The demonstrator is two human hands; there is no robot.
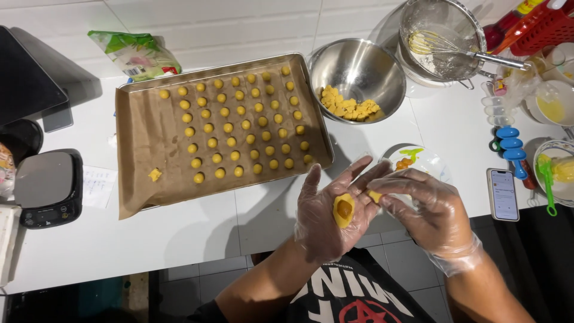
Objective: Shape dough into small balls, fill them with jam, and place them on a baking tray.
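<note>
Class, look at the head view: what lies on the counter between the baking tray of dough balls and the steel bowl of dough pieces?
Nothing: the baking tray and steel bowl nearly touch in the head view.

Ahead of the left hand lies a strip of bare white bench, running left along the near edge below the baking tray. Beyond that strip the tray, filled with dough balls, blocks the way forward. Ahead of the right hand, a small plate sits close, and the steel bowl stands further on. To its right, a phone and coloured spoons crowd the bench.
</note>
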